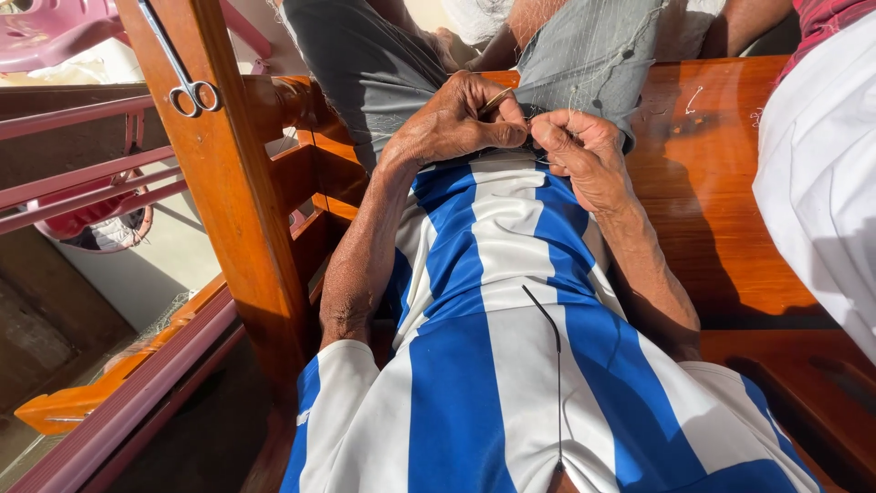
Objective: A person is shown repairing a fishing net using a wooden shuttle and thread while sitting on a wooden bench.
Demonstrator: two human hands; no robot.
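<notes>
Two hands pinching net at frame's upper middle.
Left hand (456,119) grips a thin tan netting needle (497,99); right hand (579,151) clenches fine translucent fishing net (593,55).

We find open bench (721,228) to the right of our hands; a wooden post (228,183) with hanging scissors (187,82) blocks the left, knees (383,64) crowd the far side.

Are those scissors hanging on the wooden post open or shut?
Shut, it seems. The scissors hang against the wooden post with the two finger loops close together and the blades showing as one thin line.
</notes>
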